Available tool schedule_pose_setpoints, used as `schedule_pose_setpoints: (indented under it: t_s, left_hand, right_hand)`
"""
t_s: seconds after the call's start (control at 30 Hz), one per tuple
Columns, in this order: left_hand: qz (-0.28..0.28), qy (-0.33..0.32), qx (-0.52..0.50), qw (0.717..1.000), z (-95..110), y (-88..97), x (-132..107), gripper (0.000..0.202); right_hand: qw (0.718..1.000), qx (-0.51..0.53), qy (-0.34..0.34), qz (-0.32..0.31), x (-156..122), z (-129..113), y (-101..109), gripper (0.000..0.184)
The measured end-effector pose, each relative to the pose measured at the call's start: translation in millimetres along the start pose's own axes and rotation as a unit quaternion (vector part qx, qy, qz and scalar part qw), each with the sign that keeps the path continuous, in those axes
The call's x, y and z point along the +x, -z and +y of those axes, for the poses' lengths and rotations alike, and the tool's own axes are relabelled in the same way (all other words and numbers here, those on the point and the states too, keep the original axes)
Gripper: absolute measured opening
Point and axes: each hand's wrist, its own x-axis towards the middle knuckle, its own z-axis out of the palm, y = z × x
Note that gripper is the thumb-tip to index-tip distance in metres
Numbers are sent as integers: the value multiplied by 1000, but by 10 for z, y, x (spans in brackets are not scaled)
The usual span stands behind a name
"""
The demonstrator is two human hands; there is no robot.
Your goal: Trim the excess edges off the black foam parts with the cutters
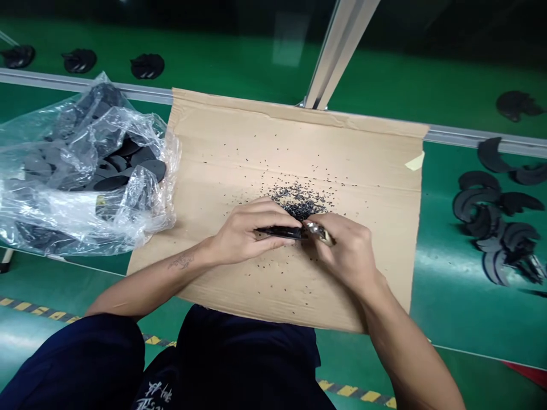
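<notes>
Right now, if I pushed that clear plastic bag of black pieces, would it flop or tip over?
The clear plastic bag would probably flop, since its thin film lies crumpled and slumped. The flat black pieces inside look loosely piled, so they may shift rather than roll. It might also slip on the glossy green tabletop.

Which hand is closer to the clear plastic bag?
Left. The left hand is apart from the clear plastic bag, to its right; the right hand is farther off, beyond the left.
</notes>
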Motion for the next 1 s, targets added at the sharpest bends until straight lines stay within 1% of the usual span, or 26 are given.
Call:
schedule_pose_setpoints:
  t_s: [0.1,0.17,0.2,0.27,0.33,0.37,0.4,0.5,0.6,0.63,0.7,0.8,0.87,0.9,0.93,1.0]
  left_hand:
    - [13,19,18,1000,19,-14,-3,17]
    - [7,22,24,999,29,-23,-11,17]
    - [-1,24,21,999,34,-22,-14,20]
    - [-24,38,-9,999,43,-5,-11,32]
    - [-49,77,-75,993,48,30,5,45]
    - [-61,104,-113,986,50,50,16,48]
    - [-71,132,-147,978,50,68,26,46]
    - [-104,208,-220,947,44,102,44,30]
    - [-133,247,-264,923,25,100,37,27]
    - [-138,251,-268,920,15,94,33,27]
    - [-138,252,-257,923,-9,83,28,28]
    - [-111,243,-210,940,-36,79,37,36]
    - [-102,217,-179,954,-34,86,48,47]
    - [-104,197,-157,962,-27,90,52,49]
    - [-107,175,-125,971,-18,93,54,48]
    - [-98,140,-42,984,-5,97,54,37]
  right_hand:
    - [986,142,-81,-20,40,-38,62,9]
    - [974,205,-96,-29,56,-67,83,13]
    - [970,224,-92,-25,58,-77,82,13]
    - [969,236,-72,-3,55,-84,64,11]
    - [971,234,-41,20,51,-75,40,9]
    - [971,235,-23,24,49,-69,31,7]
    - [971,237,-5,24,49,-63,24,6]
    - [969,244,38,6,40,-66,13,4]
    - [967,252,46,-16,13,-85,-4,6]
    - [966,254,47,-23,4,-88,-13,6]
    - [966,251,46,-28,-4,-88,-32,6]
    - [975,223,4,-7,16,-82,-51,5]
    - [979,201,-29,7,40,-82,-46,5]
    - [981,191,-36,7,50,-82,-38,6]
    - [983,179,-39,3,59,-81,-25,7]
    - [987,152,-52,-11,71,-72,7,11]
